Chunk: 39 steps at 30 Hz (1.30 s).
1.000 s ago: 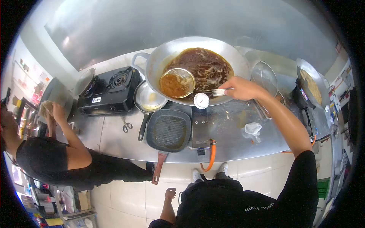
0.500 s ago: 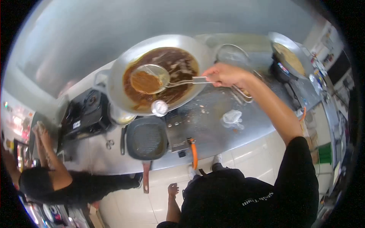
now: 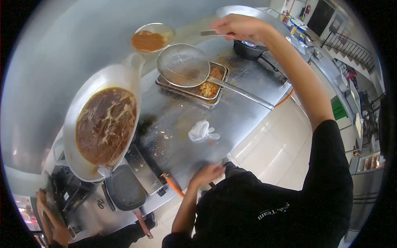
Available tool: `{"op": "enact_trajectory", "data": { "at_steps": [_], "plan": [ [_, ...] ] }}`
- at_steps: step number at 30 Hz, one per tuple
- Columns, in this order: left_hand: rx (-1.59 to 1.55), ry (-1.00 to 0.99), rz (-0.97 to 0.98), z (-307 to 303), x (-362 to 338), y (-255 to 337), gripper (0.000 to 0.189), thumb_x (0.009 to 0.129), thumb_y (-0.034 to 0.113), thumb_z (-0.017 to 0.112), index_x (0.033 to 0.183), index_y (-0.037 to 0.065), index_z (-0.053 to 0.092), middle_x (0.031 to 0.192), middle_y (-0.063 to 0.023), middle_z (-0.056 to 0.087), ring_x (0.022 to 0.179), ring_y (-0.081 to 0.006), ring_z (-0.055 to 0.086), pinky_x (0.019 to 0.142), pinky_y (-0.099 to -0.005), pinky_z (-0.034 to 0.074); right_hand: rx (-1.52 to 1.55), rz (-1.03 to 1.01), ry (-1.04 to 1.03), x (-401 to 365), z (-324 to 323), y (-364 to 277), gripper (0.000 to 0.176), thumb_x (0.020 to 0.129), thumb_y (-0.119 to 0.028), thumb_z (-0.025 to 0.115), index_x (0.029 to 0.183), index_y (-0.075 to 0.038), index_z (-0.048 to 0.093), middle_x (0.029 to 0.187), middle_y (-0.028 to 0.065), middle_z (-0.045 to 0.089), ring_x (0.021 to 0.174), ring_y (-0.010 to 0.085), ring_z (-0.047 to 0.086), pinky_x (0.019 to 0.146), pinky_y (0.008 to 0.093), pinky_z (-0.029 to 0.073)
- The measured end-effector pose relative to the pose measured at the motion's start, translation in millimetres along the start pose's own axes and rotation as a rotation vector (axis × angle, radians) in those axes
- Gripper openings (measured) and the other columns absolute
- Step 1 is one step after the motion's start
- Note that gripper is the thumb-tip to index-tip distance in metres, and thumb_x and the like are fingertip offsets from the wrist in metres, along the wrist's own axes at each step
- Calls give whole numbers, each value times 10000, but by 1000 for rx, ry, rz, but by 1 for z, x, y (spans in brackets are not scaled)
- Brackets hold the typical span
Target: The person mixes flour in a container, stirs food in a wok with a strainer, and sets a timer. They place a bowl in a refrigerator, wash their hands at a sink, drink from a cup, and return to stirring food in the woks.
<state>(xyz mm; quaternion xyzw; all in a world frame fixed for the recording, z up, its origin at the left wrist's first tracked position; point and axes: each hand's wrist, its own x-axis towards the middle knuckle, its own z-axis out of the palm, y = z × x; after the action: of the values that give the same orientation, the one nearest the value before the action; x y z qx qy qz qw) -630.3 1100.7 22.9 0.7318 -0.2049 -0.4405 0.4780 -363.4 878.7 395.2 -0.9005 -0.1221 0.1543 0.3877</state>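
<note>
My right hand (image 3: 244, 28) is closed on the handle of a wire skimmer (image 3: 152, 37), raised near the back wall with brown fried stuff in its bowl. Below the skimmer, a large strainer (image 3: 183, 66) rests over a tray with a rack (image 3: 217, 95) holding golden-brown bits. To the left sits a big metal wok (image 3: 96, 82) with dark oil and pale streaks of foam. My left hand (image 3: 210, 174) hovers by the counter's front edge, blurred, its fingers curled; whether it holds anything is not clear.
A crumpled plastic bag (image 3: 202, 130) lies on the steel counter (image 3: 178, 153). A grill pan (image 3: 125, 188) sits at the front, beside an orange hose (image 3: 173, 184). Another wok (image 3: 240, 10) stands at the back right. A co-worker's arms (image 3: 51, 213) show at lower left.
My right hand has carried the skimmer out of the wok to the right, above the tray area. My left hand has risen toward the counter. The view has swung right.
</note>
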Motion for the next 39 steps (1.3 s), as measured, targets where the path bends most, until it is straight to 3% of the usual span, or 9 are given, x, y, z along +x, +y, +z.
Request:
{"op": "enact_trajectory", "data": {
  "at_steps": [2, 4, 8, 10, 16, 21, 31, 34, 39],
  "plan": [
    [-347, 88, 187, 5, 79, 33, 524, 835, 538, 444, 940, 42, 577, 801, -67, 612, 702, -134, 578, 656, -278, 466, -134, -24, 59, 1, -19, 33, 304, 826, -220, 531, 1096, -84, 560, 574, -33, 439, 497, 41, 380, 418, 200, 279],
    [-727, 26, 57, 5, 148, 78, 574, 827, 541, 467, 1112, 42, 484, 932, -99, 593, 778, -170, 574, 706, -303, 472, -337, -25, 116, -5, -26, 71, 279, 816, -201, 530, 1052, -60, 583, 606, 9, 517, 533, 90, 469, 459, 234, 359],
    [-1062, -45, -8, 23, 271, 130, 861, 723, 653, 517, 1316, 98, 227, 1207, -151, 434, 987, -227, 504, 865, -401, 403, -608, -329, 172, -8, -6, 165, 250, 791, -166, 527, 995, -41, 601, 874, 147, 630, 802, 293, 601, 733, 375, 459],
    [-1074, 101, 37, 30, 307, 162, 770, 755, 630, 488, 1286, 118, 266, 1254, -142, 394, 1113, -236, 430, 912, -403, 373, -616, -291, 190, -19, 20, 198, 221, 793, -151, 524, 983, -96, 624, 862, 144, 628, 785, 322, 594, 690, 393, 471],
    [-1438, 335, 518, 16, 358, 209, 477, 824, 346, 552, 1211, 174, 333, 1071, -31, 448, 976, -128, 469, 818, -386, 412, -956, -171, 221, -48, 68, 246, 450, 726, -81, 526, 1161, -196, 526, 716, 99, 553, 609, 288, 583, 533, 379, 474],
    [-1323, 250, 464, -16, 398, 181, 405, 862, 287, 515, 1199, 176, 321, 1006, -7, 451, 915, -119, 478, 773, -365, 434, -946, -253, 261, -52, 63, 266, 531, 719, -62, 511, 1230, -204, 469, 692, 78, 491, 590, 249, 572, 500, 344, 478],
    [-1050, 345, -27, -14, 312, 157, 774, 784, 451, 590, 1317, 116, 141, 1195, -129, 445, 1024, -279, 508, 876, -432, 410, -719, -382, 332, -39, 43, 279, 508, 742, -27, 516, 1236, -129, 457, 651, 111, 505, 602, 260, 564, 515, 360, 448],
    [-927, 143, 157, -17, 234, 116, 658, 808, 434, 563, 1295, 101, 272, 1143, -119, 499, 991, -238, 530, 869, -391, 425, -254, -361, 276, -15, 35, 289, 421, 804, -60, 491, 1223, -95, 470, 578, 35, 461, 530, 172, 508, 451, 286, 381],
    [-888, 320, 280, 2, 33, 49, 450, 867, 369, 498, 1212, 86, 440, 1080, -107, 544, 969, -194, 539, 836, -345, 453, 273, -13, 177, -3, 46, 104, 357, 825, -108, 432, 1170, -93, 520, 592, -63, 416, 438, 13, 334, 362, 173, 214]
  ]
}}
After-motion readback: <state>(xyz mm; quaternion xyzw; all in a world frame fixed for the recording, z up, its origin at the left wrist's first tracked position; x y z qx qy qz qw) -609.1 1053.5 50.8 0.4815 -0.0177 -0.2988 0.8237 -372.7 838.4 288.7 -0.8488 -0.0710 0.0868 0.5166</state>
